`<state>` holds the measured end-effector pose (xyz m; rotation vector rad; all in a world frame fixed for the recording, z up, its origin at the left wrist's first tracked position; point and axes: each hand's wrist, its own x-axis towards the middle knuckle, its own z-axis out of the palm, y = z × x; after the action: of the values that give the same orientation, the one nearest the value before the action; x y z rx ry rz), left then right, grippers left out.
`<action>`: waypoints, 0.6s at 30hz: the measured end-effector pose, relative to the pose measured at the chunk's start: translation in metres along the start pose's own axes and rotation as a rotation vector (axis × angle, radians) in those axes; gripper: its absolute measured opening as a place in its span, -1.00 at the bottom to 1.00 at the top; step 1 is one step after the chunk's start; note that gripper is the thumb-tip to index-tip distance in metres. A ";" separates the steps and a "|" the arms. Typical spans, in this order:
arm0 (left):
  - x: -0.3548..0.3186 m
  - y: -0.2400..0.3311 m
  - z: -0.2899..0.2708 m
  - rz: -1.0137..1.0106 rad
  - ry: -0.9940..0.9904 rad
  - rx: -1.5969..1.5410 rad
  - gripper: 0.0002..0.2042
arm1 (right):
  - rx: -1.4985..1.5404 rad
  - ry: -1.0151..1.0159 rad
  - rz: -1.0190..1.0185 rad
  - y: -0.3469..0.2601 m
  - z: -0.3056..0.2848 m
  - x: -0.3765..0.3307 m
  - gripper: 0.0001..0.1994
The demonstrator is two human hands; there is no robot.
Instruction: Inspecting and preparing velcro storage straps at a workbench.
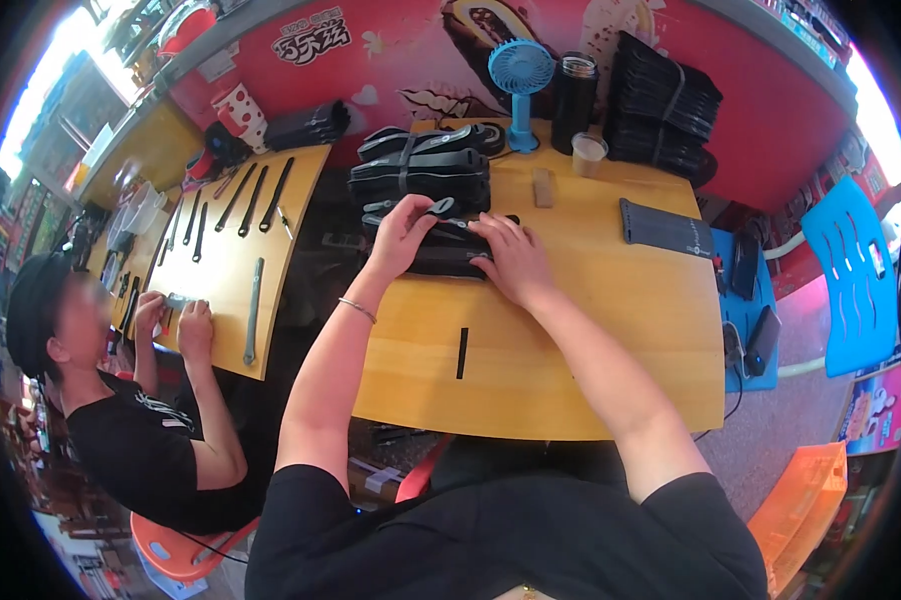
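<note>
Both of my hands are over a pile of flat black straps at the far left part of my table. My left hand is closed, with thumb and fingers pinching a dark strap end with a pale grey rounded tip. Beside it, my right hand bends its fingers over the right end of the same pile; what its fingertips pinch is too small to make out. Just beyond lies a thick bundle of black straps, tied round its middle. A short black strip lies nearer to me on the wooden table.
At the back stand a blue fan, a black bottle, a plastic cup and stacked black packs. A flat grey pouch lies at the right. A co-worker handles a strap at the left table.
</note>
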<state>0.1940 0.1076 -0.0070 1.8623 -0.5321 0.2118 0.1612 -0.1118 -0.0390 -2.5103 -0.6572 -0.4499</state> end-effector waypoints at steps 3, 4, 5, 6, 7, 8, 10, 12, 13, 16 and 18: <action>0.001 0.005 0.004 -0.075 0.151 -0.323 -0.90 | -0.007 0.010 0.002 0.004 0.002 -0.001 -0.49; 0.002 0.004 0.004 -0.076 0.148 -0.324 -0.90 | -0.023 0.025 -0.004 0.005 0.003 -0.001 -0.50; 0.004 0.003 0.004 -0.082 0.219 -0.451 -0.91 | -0.023 0.025 -0.001 0.006 0.004 -0.001 -0.50; 0.004 0.001 0.003 -0.088 0.294 -0.575 -0.91 | -0.024 0.026 0.002 0.005 0.004 -0.001 -0.51; 0.006 -0.002 0.002 0.009 0.341 -0.814 -0.91 | -0.027 0.026 0.004 0.005 0.005 0.000 -0.51; 0.006 -0.004 0.000 0.008 0.343 -0.812 -0.91 | -0.024 0.026 0.003 0.003 0.005 0.000 -0.51; 0.007 -0.007 -0.002 0.033 0.455 -1.018 -0.88 | -0.019 0.012 0.010 0.002 0.004 -0.001 -0.53; 0.006 -0.009 -0.004 0.022 0.495 -1.047 -0.86 | -0.023 0.030 0.000 0.000 0.003 -0.001 -0.53; 0.006 -0.010 -0.003 0.040 0.530 -1.051 -0.86 | -0.027 0.050 -0.013 -0.001 0.003 -0.001 -0.54; 0.007 0.002 0.008 0.035 0.466 -0.758 -0.88 | -0.122 -0.076 -0.007 -0.004 -0.006 0.006 -0.46; 0.008 0.010 0.011 -0.015 0.405 -0.572 -0.90 | -0.112 -0.079 -0.006 -0.015 -0.020 0.017 -0.41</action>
<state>0.1955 0.0924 0.0007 1.2234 -0.2577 0.3737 0.1641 -0.1053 -0.0095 -2.6443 -0.6873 -0.4018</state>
